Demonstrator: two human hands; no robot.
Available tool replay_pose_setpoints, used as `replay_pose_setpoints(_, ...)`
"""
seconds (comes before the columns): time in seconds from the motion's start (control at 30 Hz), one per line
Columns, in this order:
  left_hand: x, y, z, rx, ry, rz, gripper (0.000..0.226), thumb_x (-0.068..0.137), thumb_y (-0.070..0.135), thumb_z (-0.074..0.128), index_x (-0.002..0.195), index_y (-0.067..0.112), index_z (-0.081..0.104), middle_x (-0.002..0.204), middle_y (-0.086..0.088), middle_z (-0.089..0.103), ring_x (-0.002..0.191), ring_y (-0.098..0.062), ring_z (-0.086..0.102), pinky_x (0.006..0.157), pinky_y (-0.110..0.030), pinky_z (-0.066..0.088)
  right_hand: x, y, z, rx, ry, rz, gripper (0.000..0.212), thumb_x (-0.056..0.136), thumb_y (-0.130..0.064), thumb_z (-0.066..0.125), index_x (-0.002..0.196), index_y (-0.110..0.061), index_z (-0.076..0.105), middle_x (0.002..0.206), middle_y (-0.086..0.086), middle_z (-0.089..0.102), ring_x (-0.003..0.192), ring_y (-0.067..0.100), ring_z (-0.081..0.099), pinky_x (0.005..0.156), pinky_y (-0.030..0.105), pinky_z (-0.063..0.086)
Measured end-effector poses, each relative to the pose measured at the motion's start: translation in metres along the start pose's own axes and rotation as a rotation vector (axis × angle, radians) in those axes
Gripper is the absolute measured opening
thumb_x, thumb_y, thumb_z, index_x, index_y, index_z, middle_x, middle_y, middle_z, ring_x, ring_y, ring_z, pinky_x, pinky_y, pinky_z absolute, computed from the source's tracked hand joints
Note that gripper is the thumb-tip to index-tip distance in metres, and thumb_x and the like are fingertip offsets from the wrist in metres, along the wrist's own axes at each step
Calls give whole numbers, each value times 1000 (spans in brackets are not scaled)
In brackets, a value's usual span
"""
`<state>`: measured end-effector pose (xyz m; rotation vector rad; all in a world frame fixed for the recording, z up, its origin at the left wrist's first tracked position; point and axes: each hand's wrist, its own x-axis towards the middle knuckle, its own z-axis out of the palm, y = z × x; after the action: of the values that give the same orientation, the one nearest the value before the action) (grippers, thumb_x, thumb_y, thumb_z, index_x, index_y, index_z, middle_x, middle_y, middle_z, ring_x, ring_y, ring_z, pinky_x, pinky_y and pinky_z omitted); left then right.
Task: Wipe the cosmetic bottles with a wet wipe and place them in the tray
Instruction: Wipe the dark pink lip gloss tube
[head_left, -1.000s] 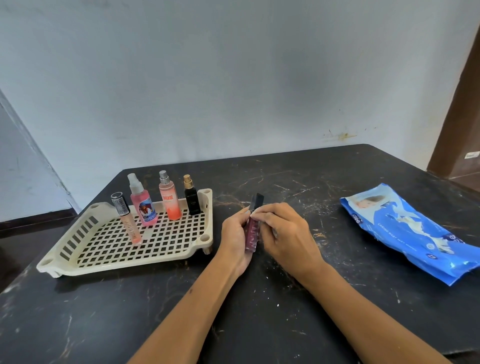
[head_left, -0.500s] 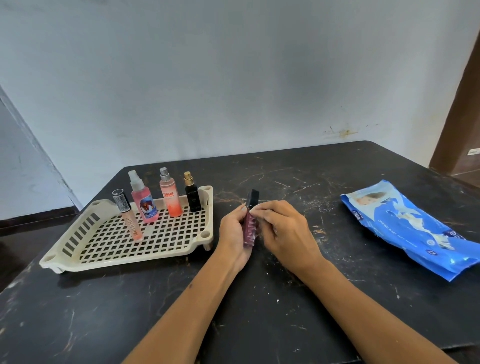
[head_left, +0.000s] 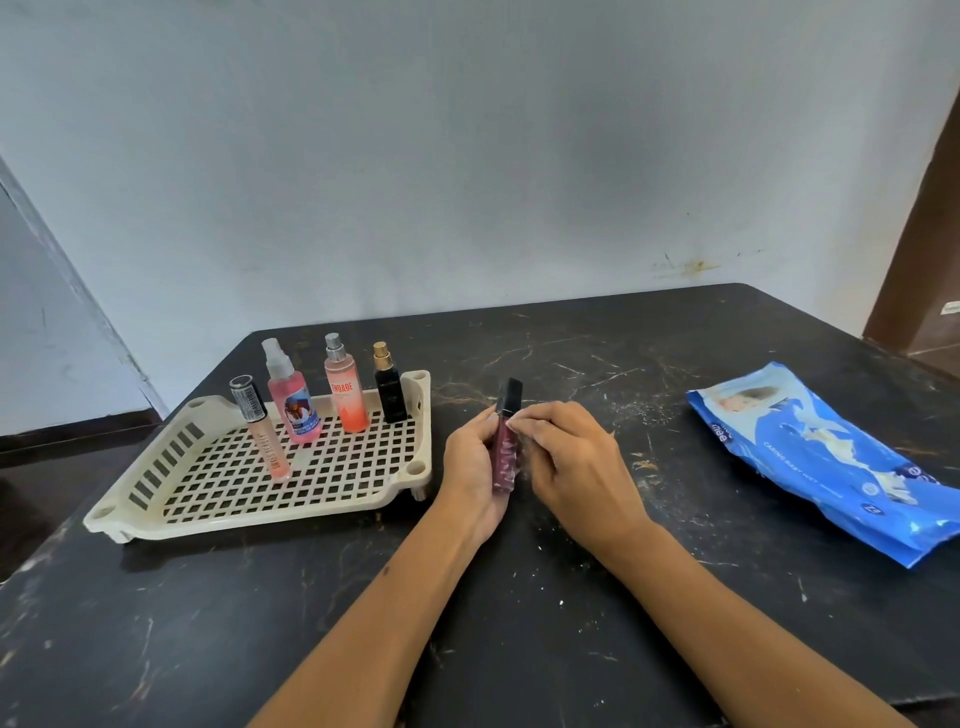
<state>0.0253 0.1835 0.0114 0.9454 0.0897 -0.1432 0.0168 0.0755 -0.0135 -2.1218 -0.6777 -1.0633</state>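
- Wiping last item: left hand (head_left: 475, 467) wraps a dark red lip gloss tube (head_left: 504, 453), black cap up, held above the table (head_left: 519, 649) near its middle, just right of the tray (head_left: 156, 512).
- Right hand (head_left: 574, 467) has fingertips pinched at the tube's neck; a bit of pale wipe seems tucked under them, hard to tell.
- Done, by my read: 4 items upright in tray at the table's far left: 1 concealer tube (head_left: 260, 431), 1 pink spray bottle (head_left: 291, 400), 1 orange spray bottle (head_left: 345, 387), 1 black perfume bottle (head_left: 389, 387).
- Left: finish this tube, stand it in tray. Total 5 bottles, 1 tray.
- 1 blue wipe pack (head_left: 831, 467) lies at the right edge.
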Motion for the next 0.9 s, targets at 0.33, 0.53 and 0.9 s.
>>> replay_pose_setpoints(0.33, 0, 0, -1, -19, -25, -3, 26, 95, 9, 36, 87, 4, 60, 73, -7, 63, 66, -15, 61, 60, -24, 51, -1, -3, -1, -1, 3, -47, 27, 86, -9, 48, 92, -2, 73, 94, 6, 69, 87, 21, 63, 71, 31, 54)
replay_pose_setpoints(0.53, 0, 0, 0, -6, -38, 13, 26, 93, 7, 37, 79, 5, 59, 67, -6, 59, 59, -13, 59, 58, -24, 50, -2, -2, -1, -24, 41, -32, 24, 84, -8, 48, 85, -2, 72, 89, 5, 68, 81, 20, 62, 67, 30, 53)
replay_pose_setpoints(0.9, 2, 1, -1, -47, -29, 5, 26, 94, 8, 36, 81, 5, 58, 69, -6, 57, 62, -14, 57, 57, -23, 51, -5, -5, 0, -21, 7, -22, 23, 85, -4, 50, 92, -1, 73, 95, 6, 68, 85, 21, 63, 71, 29, 53)
